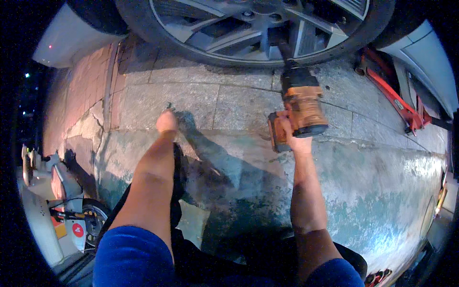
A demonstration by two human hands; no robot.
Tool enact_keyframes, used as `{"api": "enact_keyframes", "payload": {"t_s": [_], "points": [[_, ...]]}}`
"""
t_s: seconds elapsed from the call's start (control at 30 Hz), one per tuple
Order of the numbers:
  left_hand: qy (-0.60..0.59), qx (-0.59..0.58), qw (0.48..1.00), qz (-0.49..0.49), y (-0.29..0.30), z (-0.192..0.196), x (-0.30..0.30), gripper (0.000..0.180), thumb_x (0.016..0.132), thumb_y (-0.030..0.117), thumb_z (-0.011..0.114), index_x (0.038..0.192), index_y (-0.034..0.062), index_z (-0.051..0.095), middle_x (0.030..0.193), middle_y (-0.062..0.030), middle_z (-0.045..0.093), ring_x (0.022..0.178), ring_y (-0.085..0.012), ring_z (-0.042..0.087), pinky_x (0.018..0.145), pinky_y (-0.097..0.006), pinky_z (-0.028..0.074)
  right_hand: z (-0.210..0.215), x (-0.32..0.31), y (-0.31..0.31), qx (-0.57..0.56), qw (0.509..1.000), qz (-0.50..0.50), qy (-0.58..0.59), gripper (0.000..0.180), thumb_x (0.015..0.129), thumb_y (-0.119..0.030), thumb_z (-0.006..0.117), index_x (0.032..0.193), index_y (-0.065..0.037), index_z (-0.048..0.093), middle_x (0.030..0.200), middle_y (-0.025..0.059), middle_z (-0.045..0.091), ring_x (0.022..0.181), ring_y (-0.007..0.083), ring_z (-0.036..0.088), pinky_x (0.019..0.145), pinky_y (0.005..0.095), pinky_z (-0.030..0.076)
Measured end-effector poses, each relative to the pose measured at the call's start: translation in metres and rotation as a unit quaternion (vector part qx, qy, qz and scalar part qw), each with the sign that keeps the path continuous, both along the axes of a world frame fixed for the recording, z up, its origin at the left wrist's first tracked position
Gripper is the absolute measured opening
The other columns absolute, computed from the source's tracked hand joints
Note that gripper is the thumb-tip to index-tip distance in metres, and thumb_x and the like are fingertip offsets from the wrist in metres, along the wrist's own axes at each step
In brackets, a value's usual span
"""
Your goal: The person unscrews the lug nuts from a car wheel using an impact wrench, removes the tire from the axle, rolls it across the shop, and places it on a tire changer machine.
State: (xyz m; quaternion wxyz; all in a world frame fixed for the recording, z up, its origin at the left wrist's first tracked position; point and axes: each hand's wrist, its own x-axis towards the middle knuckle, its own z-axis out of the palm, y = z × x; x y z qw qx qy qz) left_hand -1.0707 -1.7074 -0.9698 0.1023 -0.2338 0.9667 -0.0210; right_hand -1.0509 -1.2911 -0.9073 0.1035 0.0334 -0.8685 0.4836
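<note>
My right hand (297,139) grips a cordless impact wrench (304,107), orange-brown and black with a battery at its base. A dark extension on its nose reaches up to the car wheel (260,36), a tyre with a grey spoked rim, and its tip is lost in the shade between the spokes. Over the paving, left of the wrench, my left hand (167,122) is closed. A small dark bit shows just beyond its fingers; what it holds, if anything, is too small to make out.
A red floor jack (399,103) reaches under the car body (425,52) at the right. Stone paving (186,98) meets a worn greenish strip (368,186) nearer me. A parked two-wheeler (79,217) stands at the lower left. Small red-and-black items (378,277) lie at the lower right.
</note>
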Motion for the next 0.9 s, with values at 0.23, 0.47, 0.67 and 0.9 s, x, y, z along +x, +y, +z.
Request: {"api": "enact_keyframes", "payload": {"t_s": [0.23, 0.47, 0.67, 0.9], "points": [[0.098, 0.026, 0.993, 0.062, 0.022, 0.026, -0.055, 0.028, 0.081, 0.03, 0.055, 0.093, 0.0062, 0.064, 0.094, -0.0172, 0.064, 0.086, -0.0355, 0.062, 0.075, -0.042, 0.049, 0.032, -0.025, -0.041, 0.105, 0.984, 0.047, 0.136, 0.03, 0.076, -0.023, 0.06, 0.103, -0.009, 0.061, 0.098, 0.0117, 0.062, 0.099, 0.0326, 0.053, 0.084, 0.0445, 0.042], [0.066, 0.771, 0.629, 0.075, 0.178, 0.14, -0.145, 0.035, 0.092, 0.033, 0.045, 0.106, 0.003, 0.055, 0.1, -0.0125, 0.06, 0.082, -0.0247, 0.061, 0.07, -0.039, 0.051, 0.031, -0.055, -0.068, 0.108, 0.987, 0.039, 0.11, 0.028, 0.078, -0.022, 0.058, 0.104, -0.013, 0.061, 0.105, 0.0108, 0.06, 0.098, 0.0319, 0.054, 0.086, 0.0442, 0.041], [0.026, 0.887, 0.46, 0.037, 0.214, 0.172, -0.163, 0.037, 0.092, 0.035, 0.043, 0.107, 0.0035, 0.054, 0.102, -0.0129, 0.062, 0.088, -0.0247, 0.061, 0.08, -0.04, 0.049, 0.041, -0.067, -0.09, -0.03, 0.989, 0.012, 0.143, 0.024, 0.076, -0.015, 0.059, 0.1, -0.009, 0.06, 0.102, 0.0102, 0.062, 0.096, 0.0261, 0.057, 0.085, 0.0372, 0.045], [0.092, 0.827, 0.548, 0.09, 0.215, 0.183, -0.179, 0.026, 0.088, 0.023, 0.054, 0.1, 0.0001, 0.056, 0.09, -0.0133, 0.063, 0.08, -0.0232, 0.062, 0.07, -0.038, 0.053, 0.036, -0.074, -0.115, 0.122, 0.97, -0.004, 0.211, 0.026, 0.076, -0.015, 0.059, 0.1, -0.008, 0.058, 0.098, 0.0094, 0.062, 0.094, 0.0268, 0.057, 0.085, 0.038, 0.044]]}}
